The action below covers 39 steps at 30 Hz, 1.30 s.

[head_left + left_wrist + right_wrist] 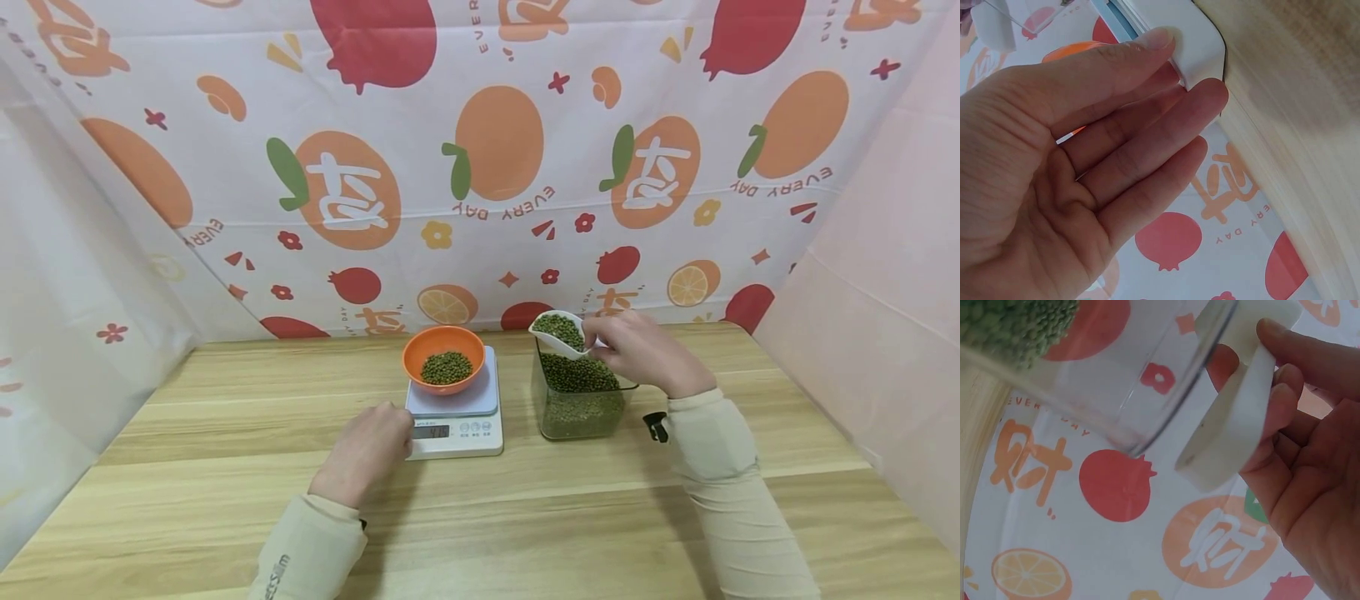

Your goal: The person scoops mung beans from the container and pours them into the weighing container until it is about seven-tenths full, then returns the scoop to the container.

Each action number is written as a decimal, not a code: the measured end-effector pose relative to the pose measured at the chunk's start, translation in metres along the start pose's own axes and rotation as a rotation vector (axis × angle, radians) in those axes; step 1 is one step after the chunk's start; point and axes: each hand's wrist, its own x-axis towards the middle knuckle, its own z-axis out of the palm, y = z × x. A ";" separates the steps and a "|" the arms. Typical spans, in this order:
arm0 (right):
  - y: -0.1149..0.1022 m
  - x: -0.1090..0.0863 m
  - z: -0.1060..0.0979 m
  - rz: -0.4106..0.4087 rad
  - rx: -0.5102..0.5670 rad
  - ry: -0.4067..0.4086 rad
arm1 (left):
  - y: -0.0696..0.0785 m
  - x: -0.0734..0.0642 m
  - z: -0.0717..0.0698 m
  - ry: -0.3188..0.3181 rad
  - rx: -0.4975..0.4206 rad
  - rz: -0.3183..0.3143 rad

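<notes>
In the head view, my right hand pinches the handle of a white scoop heaped with green mung beans. The scoop hangs over the rim of a clear square container holding more of these beans. Its white underside faces the right wrist camera. To the left, an orange bowl with mung beans in its bottom rests on a white kitchen scale with a lit display. My left hand is at the scale's front left corner, its thumb and extended fingers touching the casing in the left wrist view.
A wooden table runs under everything. Behind it hangs a white cloth with fruit prints, and pale cloth panels close off both sides. A black strap end sticks out from my right wrist, beside the container.
</notes>
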 end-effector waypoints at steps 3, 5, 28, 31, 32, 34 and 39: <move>-0.002 0.003 0.000 0.004 -0.001 -0.007 | 0.000 0.000 0.000 0.004 0.001 0.000; -0.004 0.005 0.000 0.004 -0.003 -0.008 | 0.000 0.000 0.000 0.004 -0.001 -0.001; -0.023 0.030 0.007 -0.074 -0.029 -0.013 | 0.002 0.000 -0.001 0.008 0.024 0.000; -0.025 0.034 0.008 -0.096 -0.031 -0.005 | 0.003 0.000 -0.002 0.005 0.026 -0.001; -0.025 0.035 0.008 -0.101 -0.032 -0.004 | 0.003 0.000 -0.002 0.004 0.027 -0.001; -0.027 0.037 0.008 -0.105 -0.030 -0.005 | 0.002 -0.001 -0.002 0.006 0.028 0.000; -0.031 0.042 0.009 -0.097 -0.041 -0.014 | 0.003 0.000 -0.001 0.005 0.027 0.000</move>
